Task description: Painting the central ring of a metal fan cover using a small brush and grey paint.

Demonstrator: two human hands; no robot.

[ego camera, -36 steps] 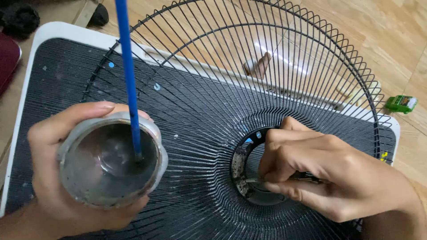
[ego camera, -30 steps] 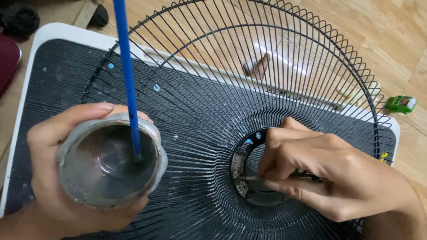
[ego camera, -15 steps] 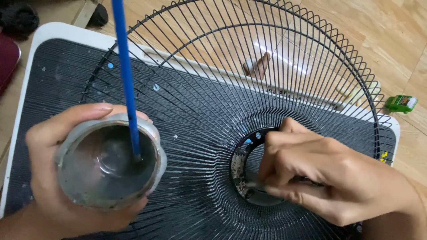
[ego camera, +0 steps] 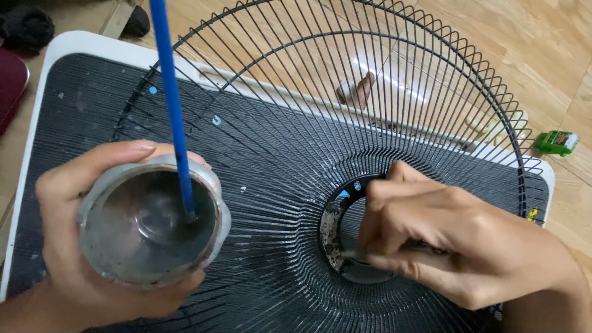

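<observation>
Two hands busy: left hand [ego camera: 92, 246] grips grey cup [ego camera: 154, 225] with blue stick [ego camera: 176, 117] lower left, right hand [ego camera: 456, 246] pinches small tool at black fan guard [ego camera: 370, 80] hub, rusty ring [ego camera: 330, 231] seemingly partly done.

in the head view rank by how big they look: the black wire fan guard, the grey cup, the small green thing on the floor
1. Black wire fan guard, spanning most of the frame.
2. Grey cup, held in the left hand; nearness to the camera enlarges it.
3. Green object, plainly smallest.

Black wire guard [ego camera: 296, 185]; blue stick [ego camera: 172, 111]; grey cup [ego camera: 154, 222], perhaps paint-smeared.
</observation>
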